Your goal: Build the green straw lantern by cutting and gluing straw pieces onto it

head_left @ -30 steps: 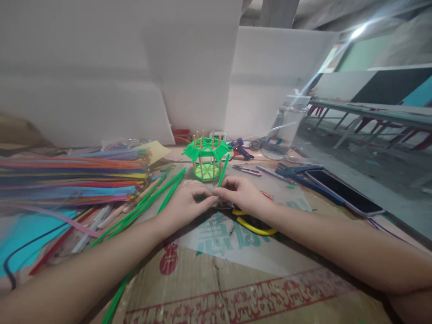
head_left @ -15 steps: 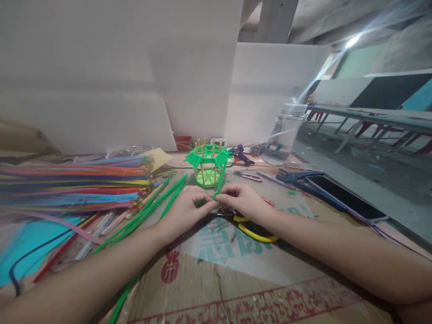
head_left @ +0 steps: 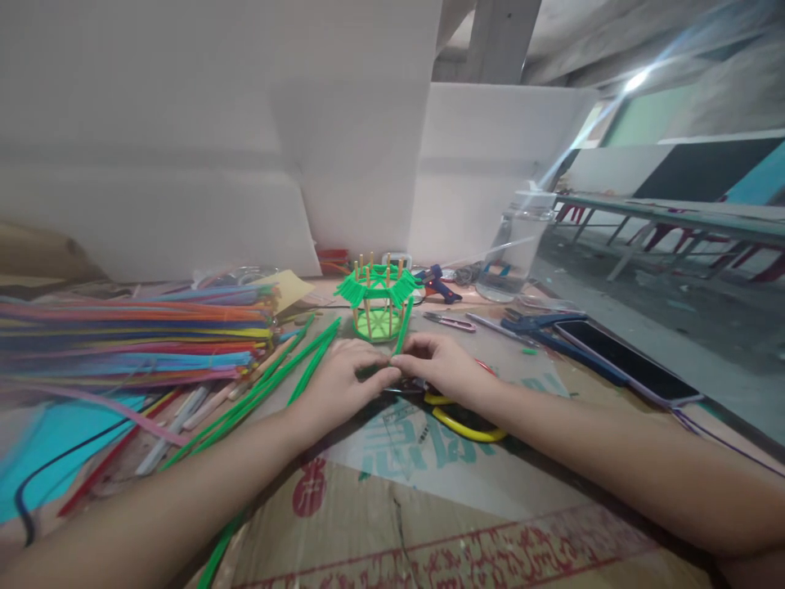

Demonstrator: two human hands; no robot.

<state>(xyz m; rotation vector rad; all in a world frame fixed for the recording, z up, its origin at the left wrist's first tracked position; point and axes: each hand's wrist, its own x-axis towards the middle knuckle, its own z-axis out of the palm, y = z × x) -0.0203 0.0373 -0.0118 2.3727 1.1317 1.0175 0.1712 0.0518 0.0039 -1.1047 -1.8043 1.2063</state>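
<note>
Both my hands meet in front of a small green pavilion-like model (head_left: 377, 293) with wooden stick posts, a sloping green roof and a round green base. A green pipe cleaner (head_left: 403, 325) rises from between my fingertips, its lower end hidden by them. My right hand (head_left: 431, 362) pinches it between thumb and fingers. My left hand (head_left: 349, 376) is closed too, thumb and fingertips at the pipe cleaner's lower end. Scissors with yellow handles (head_left: 466, 427) lie partly under my right hand. More green pipe cleaners (head_left: 270, 384) stretch past my left forearm.
Bundled coloured pipe cleaners (head_left: 135, 327) fill the left side beside a blue sheet (head_left: 67, 450). Behind the model sits a glue gun (head_left: 440, 285). Small snips (head_left: 450, 322), blue-handled pliers (head_left: 552, 331), a phone (head_left: 625, 360) and a clear water bottle (head_left: 515, 245) lie or stand to the right.
My left thumb and fingertips have shifted slightly at the pipe cleaner's lower end. My right hand keeps its pinch, and the model stays in place.
</note>
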